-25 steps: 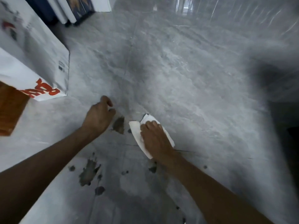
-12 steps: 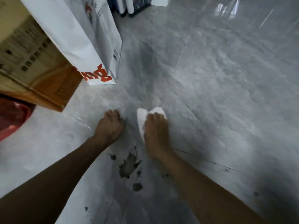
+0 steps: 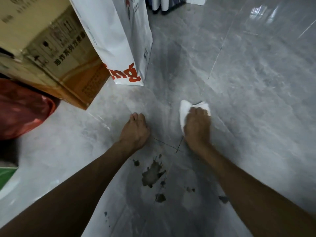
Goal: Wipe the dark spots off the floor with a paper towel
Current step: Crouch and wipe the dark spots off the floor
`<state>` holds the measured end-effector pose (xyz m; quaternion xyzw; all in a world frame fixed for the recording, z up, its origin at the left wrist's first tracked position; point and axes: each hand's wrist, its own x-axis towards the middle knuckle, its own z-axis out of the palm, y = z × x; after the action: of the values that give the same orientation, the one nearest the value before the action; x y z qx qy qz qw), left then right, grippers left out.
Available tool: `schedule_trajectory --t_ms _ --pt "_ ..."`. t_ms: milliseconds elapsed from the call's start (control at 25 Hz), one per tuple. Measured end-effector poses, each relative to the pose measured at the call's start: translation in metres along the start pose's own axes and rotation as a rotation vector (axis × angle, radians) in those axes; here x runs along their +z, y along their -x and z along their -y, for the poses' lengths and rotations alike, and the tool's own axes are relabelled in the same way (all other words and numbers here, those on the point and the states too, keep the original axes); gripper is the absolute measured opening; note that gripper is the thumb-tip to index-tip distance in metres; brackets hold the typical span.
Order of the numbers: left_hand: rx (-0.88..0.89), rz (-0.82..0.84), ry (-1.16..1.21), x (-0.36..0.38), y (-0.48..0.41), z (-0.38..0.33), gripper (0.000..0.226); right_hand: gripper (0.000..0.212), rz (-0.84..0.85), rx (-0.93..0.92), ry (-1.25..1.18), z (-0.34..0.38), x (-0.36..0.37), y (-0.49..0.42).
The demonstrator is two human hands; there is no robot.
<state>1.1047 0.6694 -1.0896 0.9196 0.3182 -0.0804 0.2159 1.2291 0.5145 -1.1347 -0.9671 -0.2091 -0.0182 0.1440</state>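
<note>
A white paper towel [image 3: 183, 110] lies flat on the grey tiled floor [image 3: 256, 100], and my right hand [image 3: 196, 125] presses down on it with the fingers over its middle. My left hand [image 3: 135, 130] rests on the floor about a hand's width to the left, holding nothing. A large dark spot [image 3: 152, 173] sits on the floor between my forearms, nearer to me than both hands. Smaller dark spots [image 3: 159, 197] lie around it, one [image 3: 223, 199] beside my right forearm.
A white paper bag with red letters [image 3: 123, 48] stands at the back left, against a cardboard box [image 3: 51, 57]. A red plastic bag [image 3: 22, 108] lies at the far left. Dark and white items [image 3: 164, 4] stand at the top edge.
The view swung left and down, so the box and red bag came in. My right hand slid the towel away from me over the floor; the spot near my left hand is no longer visible.
</note>
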Motion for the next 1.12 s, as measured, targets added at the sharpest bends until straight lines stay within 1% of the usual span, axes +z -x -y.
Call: schedule_trajectory --t_ms 80,120,160,200,240,280,320,360,400,440,480,520,600,640,680,720,760,800,840,880,920,960,1000,1040,1080,1120 --pt "-0.062 -0.052 0.096 -0.002 0.002 -0.002 0.036 0.020 0.124 -0.393 -0.149 0.046 0.012 0.039" --pt "-0.096 -0.004 0.122 -0.001 0.005 -0.005 0.037 0.017 0.208 -0.575 -0.174 0.049 0.014 0.053" --pt "-0.070 0.002 0.089 0.000 0.005 -0.008 0.037 0.013 0.284 -0.729 -0.160 0.037 0.010 0.055" --pt "-0.088 0.029 0.074 0.001 0.006 -0.014 0.038 0.011 0.307 -0.847 -0.111 0.015 0.003 0.045" --pt "-0.113 0.026 0.072 0.001 0.005 -0.018 0.039 0.012 0.268 -0.900 -0.042 -0.014 -0.002 0.030" --pt "-0.121 0.015 0.059 0.003 0.002 -0.019 0.040 0.014 0.207 -0.848 0.044 -0.043 -0.009 0.009" --pt "-0.094 0.014 0.007 0.007 0.000 -0.017 0.041 0.017 0.122 -0.688 0.128 -0.070 -0.017 -0.011" --pt "-0.078 0.029 -0.010 0.010 -0.001 -0.015 0.042 0.020 0.023 -0.437 0.179 -0.092 -0.028 -0.027" --pt "-0.054 0.042 -0.030 0.013 -0.001 -0.012 0.042 0.022 -0.072 -0.162 0.167 -0.101 -0.036 -0.033" --pt "-0.053 0.036 -0.033 0.014 -0.001 -0.012 0.043 0.021 -0.111 0.043 0.147 -0.092 -0.036 -0.029" --pt "-0.047 0.029 -0.046 0.016 -0.001 -0.013 0.043 0.019 -0.099 0.090 0.102 -0.070 -0.028 -0.014" --pt "-0.047 0.006 -0.066 0.018 -0.002 -0.015 0.044 0.018 -0.043 0.003 0.048 -0.044 -0.014 0.004" --pt "-0.068 -0.040 -0.106 0.020 -0.003 -0.021 0.045 0.010 0.051 -0.370 -0.040 0.002 0.001 0.053" --pt "-0.077 -0.053 -0.119 0.020 -0.004 -0.024 0.045 0.008 0.113 -0.533 -0.061 0.007 0.002 0.071" --pt "-0.081 -0.051 -0.128 0.022 -0.003 -0.025 0.044 0.009 0.163 -0.661 -0.070 -0.003 0.000 0.074" --pt "-0.085 -0.042 -0.139 0.023 -0.004 -0.024 0.043 0.014 0.151 -0.748 -0.042 -0.028 -0.007 0.064" --pt "-0.090 -0.031 -0.154 0.024 -0.003 -0.022 0.043 0.022 0.115 -0.749 0.083 -0.062 -0.017 0.053" --pt "-0.086 -0.018 -0.176 0.027 0.000 -0.025 0.046 0.030 0.120 -0.636 0.239 -0.102 -0.032 0.047" --pt "-0.071 -0.015 -0.191 0.030 0.005 -0.033 0.050 0.036 0.078 -0.451 0.364 -0.151 -0.047 0.047" --pt "-0.025 -0.011 -0.198 0.036 0.010 -0.046 0.055 0.043 0.019 -0.225 0.448 -0.206 -0.066 0.052" --pt "0.061 -0.006 -0.181 0.045 0.015 -0.063 0.059 0.049 -0.027 -0.052 0.437 -0.258 -0.086 0.066" --pt "0.172 0.009 -0.157 0.055 0.022 -0.084 0.061 0.050 -0.049 0.137 0.350 -0.289 -0.102 0.087" --pt "0.295 0.037 -0.132 0.066 0.030 -0.106 0.062 0.049 -0.092 0.348 0.272 -0.301 -0.109 0.104" --pt "0.403 0.080 -0.118 0.077 0.038 -0.128 0.062 0.047 -0.128 0.562 0.250 -0.296 -0.108 0.117" --pt "0.477 0.128 -0.121 0.086 0.045 -0.145 0.062 0.042 -0.188 0.679 0.242 -0.279 -0.095 0.125" --pt "0.512 0.170 -0.142 0.094 0.050 -0.157 0.062 0.032 -0.257 0.632 0.194 -0.246 -0.080 0.131"
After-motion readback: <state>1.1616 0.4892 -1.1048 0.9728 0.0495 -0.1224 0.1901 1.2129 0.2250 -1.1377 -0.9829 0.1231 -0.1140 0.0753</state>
